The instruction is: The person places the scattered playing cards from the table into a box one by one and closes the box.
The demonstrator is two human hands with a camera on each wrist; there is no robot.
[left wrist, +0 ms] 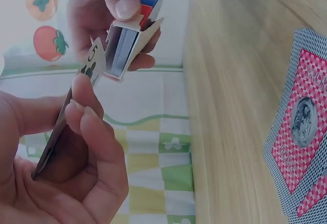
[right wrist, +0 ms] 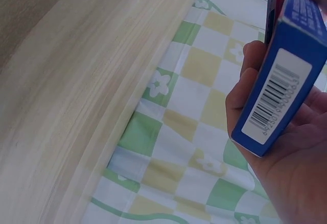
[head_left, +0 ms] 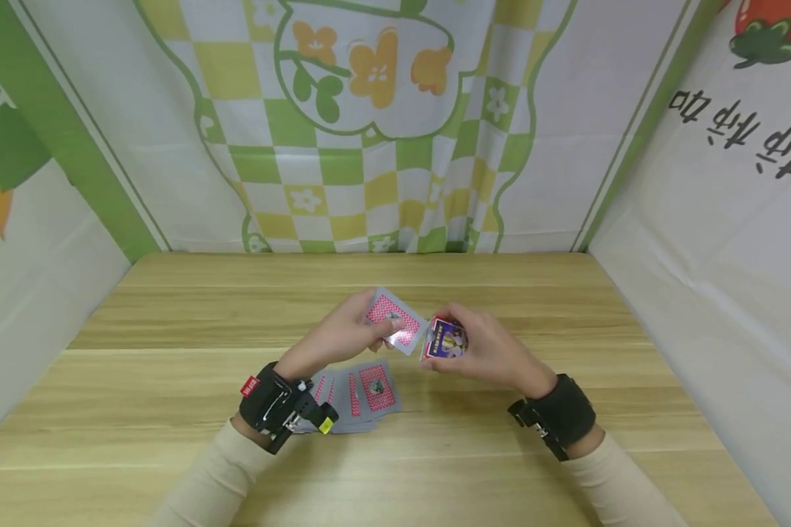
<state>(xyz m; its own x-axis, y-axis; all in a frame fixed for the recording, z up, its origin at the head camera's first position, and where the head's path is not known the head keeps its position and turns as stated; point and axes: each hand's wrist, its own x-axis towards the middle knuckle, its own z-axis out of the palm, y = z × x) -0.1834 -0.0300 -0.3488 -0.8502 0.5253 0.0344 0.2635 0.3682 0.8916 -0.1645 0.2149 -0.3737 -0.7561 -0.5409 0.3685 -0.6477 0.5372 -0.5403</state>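
Between its thumb and fingers, my left hand (head_left: 346,329) holds a few playing cards (head_left: 395,322), red-checked backs up in the head view. In the left wrist view the face of one card (left wrist: 92,60) shows a black 5. My right hand (head_left: 491,348) grips a blue card box (head_left: 445,338) with a purple front picture. The box's open end, its flap (left wrist: 145,40) standing out, faces the held cards, whose corner is right at the opening. Some cards show inside it. A barcode (right wrist: 276,96) marks the box's far end in the right wrist view.
A fanned spread of playing cards (head_left: 376,388) lies face down on the wooden table (head_left: 474,468), below the left hand and partly hidden by the wrist strap (head_left: 277,402). A checked curtain (head_left: 369,176) hangs behind the table, with white cloth walls (head_left: 699,219) at the sides.
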